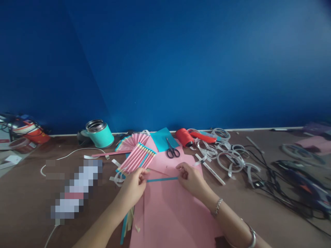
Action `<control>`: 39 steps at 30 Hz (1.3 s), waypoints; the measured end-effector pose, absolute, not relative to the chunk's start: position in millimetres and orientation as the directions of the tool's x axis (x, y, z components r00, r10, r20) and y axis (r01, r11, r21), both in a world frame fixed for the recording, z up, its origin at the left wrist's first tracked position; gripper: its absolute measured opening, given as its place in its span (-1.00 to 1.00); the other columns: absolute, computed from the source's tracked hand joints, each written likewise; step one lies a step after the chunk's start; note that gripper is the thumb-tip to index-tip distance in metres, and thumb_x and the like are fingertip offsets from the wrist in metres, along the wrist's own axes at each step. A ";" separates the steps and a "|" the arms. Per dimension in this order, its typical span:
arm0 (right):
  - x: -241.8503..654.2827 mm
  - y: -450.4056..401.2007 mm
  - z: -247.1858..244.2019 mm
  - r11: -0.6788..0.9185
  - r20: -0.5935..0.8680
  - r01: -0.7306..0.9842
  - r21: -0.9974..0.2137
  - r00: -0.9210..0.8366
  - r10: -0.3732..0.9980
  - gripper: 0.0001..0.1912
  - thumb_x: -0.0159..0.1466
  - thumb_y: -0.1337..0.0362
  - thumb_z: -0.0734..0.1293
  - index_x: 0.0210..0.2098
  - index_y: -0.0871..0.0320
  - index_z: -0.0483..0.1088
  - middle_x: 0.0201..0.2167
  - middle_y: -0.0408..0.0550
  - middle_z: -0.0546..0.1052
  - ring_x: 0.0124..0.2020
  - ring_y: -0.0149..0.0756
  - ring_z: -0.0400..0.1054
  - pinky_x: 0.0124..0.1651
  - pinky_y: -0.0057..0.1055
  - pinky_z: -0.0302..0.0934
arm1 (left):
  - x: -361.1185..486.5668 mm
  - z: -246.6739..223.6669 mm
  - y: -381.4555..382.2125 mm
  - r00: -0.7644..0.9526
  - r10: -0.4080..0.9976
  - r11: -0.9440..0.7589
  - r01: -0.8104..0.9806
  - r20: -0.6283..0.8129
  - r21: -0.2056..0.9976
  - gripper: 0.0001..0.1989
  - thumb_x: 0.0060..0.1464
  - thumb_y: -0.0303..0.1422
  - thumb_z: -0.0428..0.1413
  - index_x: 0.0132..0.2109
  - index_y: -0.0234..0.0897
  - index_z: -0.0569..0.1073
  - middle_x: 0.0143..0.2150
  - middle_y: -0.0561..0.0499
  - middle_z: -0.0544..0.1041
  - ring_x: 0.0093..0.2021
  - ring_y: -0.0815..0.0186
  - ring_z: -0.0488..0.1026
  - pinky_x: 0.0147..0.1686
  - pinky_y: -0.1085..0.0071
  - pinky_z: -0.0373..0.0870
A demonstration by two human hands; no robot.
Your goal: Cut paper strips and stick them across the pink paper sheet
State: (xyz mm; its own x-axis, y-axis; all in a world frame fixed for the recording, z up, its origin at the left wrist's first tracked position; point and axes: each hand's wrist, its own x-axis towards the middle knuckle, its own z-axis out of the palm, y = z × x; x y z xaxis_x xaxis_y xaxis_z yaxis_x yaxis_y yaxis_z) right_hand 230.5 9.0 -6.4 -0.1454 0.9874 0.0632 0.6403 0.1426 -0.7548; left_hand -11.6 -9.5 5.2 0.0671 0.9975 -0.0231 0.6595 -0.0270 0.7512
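Observation:
A narrow blue paper strip (162, 179) stretches level between my hands, over a large pink paper sheet (176, 213). Its left end is pinched in the closed fingers of my left hand (132, 185). At the other end, my right hand (192, 179) has thumb and fingers closed on the strip. Just beyond my left hand lies a pleated pink paper piece (137, 158) with blue and pale edging. A similar one, spread as a fan (130, 142), rests behind it. Black-handled scissors (172, 151) lie partly on a teal paper square (158, 140).
A red thread spool (184, 137), curled white tape strips (230, 160) and a white pen (214, 174) lie right of the paper. Dark cables (274, 187) run farther right. An open turquoise flask (100, 135) stands at the back left. A pixelated object (77, 191) lies on the left.

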 end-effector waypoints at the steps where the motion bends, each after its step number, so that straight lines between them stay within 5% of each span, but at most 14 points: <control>1: 230.8 9.2 -7.3 0.144 0.064 0.640 -0.755 -0.147 0.987 -0.69 -0.04 0.45 0.17 -0.28 0.16 0.31 -0.59 -0.23 0.33 -0.56 -0.42 0.22 -0.46 -0.51 0.09 | -11.9 4.4 -9.5 0.068 0.997 -0.029 0.661 -0.022 0.750 -0.77 -0.08 -0.51 -0.02 -0.24 -0.27 0.42 -0.54 0.10 0.40 -0.46 0.32 0.42 -0.44 0.46 0.27; 30: 225.7 6.5 1.1 0.108 0.018 0.725 -0.680 -0.131 0.991 -0.67 -0.04 0.46 0.16 -0.26 0.15 0.29 -0.57 -0.21 0.39 -0.52 -0.37 0.27 -0.45 -0.49 0.06 | -8.7 10.5 -10.9 0.042 0.998 -0.002 0.712 -0.039 0.703 -0.75 -0.11 -0.57 -0.02 -0.24 -0.28 0.41 -0.55 0.13 0.35 -0.47 0.34 0.40 -0.41 0.45 0.28; 39: 226.0 7.2 1.3 0.112 0.016 0.722 -0.683 -0.138 0.990 -0.67 -0.03 0.46 0.16 -0.25 0.17 0.30 -0.58 -0.21 0.38 -0.53 -0.38 0.26 -0.45 -0.50 0.07 | -17.3 11.5 -8.9 0.053 0.981 0.143 0.468 -0.189 0.872 -0.74 -0.07 -0.48 -0.06 -0.18 -0.27 0.36 -0.46 0.12 0.35 -0.58 0.40 0.41 -0.64 0.54 0.34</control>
